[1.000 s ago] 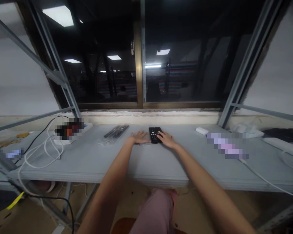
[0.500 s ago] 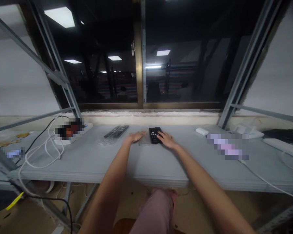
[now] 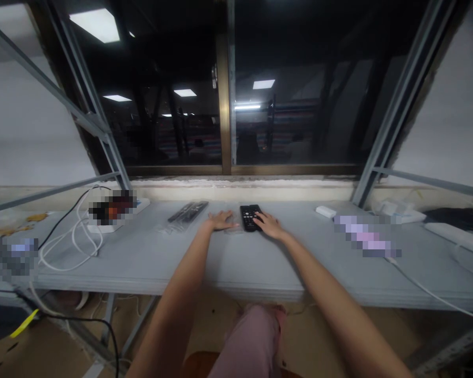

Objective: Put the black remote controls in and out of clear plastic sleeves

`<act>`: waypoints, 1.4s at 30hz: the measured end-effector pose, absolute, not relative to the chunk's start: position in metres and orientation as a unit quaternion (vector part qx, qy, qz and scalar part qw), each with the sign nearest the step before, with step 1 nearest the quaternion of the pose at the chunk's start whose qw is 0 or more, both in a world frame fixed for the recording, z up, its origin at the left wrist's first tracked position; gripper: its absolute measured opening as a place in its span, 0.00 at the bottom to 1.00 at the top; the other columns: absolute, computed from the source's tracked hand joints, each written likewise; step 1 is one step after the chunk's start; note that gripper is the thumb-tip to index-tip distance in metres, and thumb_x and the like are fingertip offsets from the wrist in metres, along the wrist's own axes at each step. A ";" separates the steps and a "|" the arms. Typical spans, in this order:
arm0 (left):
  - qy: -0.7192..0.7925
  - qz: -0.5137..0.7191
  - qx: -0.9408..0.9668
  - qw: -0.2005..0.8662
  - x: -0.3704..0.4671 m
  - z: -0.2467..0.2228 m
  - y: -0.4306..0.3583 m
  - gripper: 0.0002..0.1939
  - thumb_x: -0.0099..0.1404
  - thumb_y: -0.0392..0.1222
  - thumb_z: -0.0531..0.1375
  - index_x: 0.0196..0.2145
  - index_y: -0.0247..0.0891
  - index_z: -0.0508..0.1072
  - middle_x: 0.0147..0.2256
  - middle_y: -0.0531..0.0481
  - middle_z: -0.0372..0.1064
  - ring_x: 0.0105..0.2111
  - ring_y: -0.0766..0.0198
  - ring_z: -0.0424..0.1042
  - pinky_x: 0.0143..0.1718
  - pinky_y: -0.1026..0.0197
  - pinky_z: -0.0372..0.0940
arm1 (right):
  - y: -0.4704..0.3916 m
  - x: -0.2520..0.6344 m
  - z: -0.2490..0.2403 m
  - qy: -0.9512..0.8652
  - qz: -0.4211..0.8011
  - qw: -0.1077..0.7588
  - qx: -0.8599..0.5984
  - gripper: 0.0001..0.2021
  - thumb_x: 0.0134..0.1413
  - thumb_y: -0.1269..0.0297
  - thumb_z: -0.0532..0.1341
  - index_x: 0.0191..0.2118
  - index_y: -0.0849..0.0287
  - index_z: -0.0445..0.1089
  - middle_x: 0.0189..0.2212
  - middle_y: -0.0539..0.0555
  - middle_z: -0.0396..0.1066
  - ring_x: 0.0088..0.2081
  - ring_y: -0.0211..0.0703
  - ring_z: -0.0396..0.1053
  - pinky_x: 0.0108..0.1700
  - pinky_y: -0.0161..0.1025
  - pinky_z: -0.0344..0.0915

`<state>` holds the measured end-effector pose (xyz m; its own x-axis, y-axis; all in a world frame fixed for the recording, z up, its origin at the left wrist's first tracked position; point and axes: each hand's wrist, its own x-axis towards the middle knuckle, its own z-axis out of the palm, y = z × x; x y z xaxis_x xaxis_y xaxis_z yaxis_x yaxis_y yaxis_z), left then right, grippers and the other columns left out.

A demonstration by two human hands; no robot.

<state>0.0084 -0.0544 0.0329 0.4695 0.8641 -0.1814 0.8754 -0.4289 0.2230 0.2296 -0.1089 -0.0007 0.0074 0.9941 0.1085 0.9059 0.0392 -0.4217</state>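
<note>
On the grey table (image 3: 260,268), the black remote (image 3: 249,217) lies under your right hand's (image 3: 268,224) spread fingers. Your left hand (image 3: 222,220), also spread wide, rests over clear plastic (image 3: 233,230) just beside it.

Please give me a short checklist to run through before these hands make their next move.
1. Right hand on the black remote: ok, the fingers of the right hand rest on the right side of the black remote.
2. Black remote steady, keys up: ok, it lies on the table.
3. Left hand free of any grip: ok, the left hand is spread.
4. Left hand touching the clear plastic: cannot tell, the hand partly hides it.
5. White cables away from both hands: ok.
</note>
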 end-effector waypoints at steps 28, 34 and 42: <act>0.748 0.159 0.640 -0.077 -0.018 0.040 -0.052 0.23 0.66 0.34 0.43 0.53 0.28 0.67 0.55 0.27 0.60 0.56 0.46 0.58 0.53 0.44 0.53 | -0.115 0.228 0.006 -0.663 0.125 0.251 -0.694 0.29 0.63 0.51 0.45 0.66 0.55 0.45 0.67 0.59 0.38 0.65 0.53 0.44 0.61 0.55 0.47; 0.811 0.179 0.556 0.011 -0.036 0.050 -0.055 0.26 0.64 0.46 0.52 0.56 0.26 0.62 0.55 0.23 0.58 0.56 0.42 0.59 0.47 0.49 0.60 | -0.115 0.230 0.006 -0.663 0.120 0.261 -0.691 0.28 0.62 0.52 0.47 0.65 0.55 0.48 0.67 0.59 0.38 0.65 0.54 0.45 0.62 0.55 0.47; 0.776 0.152 0.610 0.047 -0.042 0.062 -0.052 0.22 0.55 0.48 0.62 0.45 0.32 0.72 0.51 0.28 0.66 0.53 0.42 0.65 0.48 0.50 0.61 | -0.119 0.227 0.009 -0.662 0.119 0.254 -0.695 0.28 0.61 0.53 0.49 0.64 0.55 0.49 0.67 0.60 0.38 0.65 0.53 0.44 0.61 0.53 0.48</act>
